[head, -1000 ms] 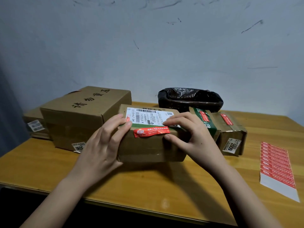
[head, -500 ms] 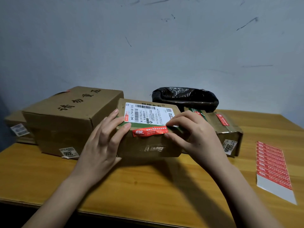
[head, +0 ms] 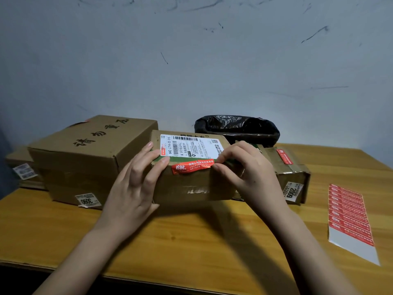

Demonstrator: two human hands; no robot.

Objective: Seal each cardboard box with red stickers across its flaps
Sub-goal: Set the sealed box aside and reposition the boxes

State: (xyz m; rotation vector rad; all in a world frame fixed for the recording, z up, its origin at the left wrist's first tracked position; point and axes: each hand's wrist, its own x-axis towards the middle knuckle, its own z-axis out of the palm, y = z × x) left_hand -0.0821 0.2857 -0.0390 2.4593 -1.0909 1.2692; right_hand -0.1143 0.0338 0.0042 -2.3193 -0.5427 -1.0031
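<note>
We see the middle cardboard box standing on the wooden table, near the table's centre, with its front face toward the camera. A white shipping label covers most of its top, and a strip of green tape runs along the top front edge. A red sticker lies folded over that edge, wrinkled, partly on the top and partly on the front face. The left hand rests against the box's left front corner with fingers straight, fingertips touching the top edge just left of the sticker; it holds nothing. The right hand sits at the box's right end, fingers curled, thumb and forefinger meeting at the sticker's right tip; we read this as a narrow pinch on the sticker end against the box edge. To the left, touching or just beside the middle box, stands a larger box with black brush characters on top and a small label low on its front. A flatter carton lies behind it at far left. To the right, a smaller box carries a red sticker of its own on top. A black plastic bag sits behind, against the wall. A sheet of red stickers lies on the table at far right, well apart from the boxes.
</note>
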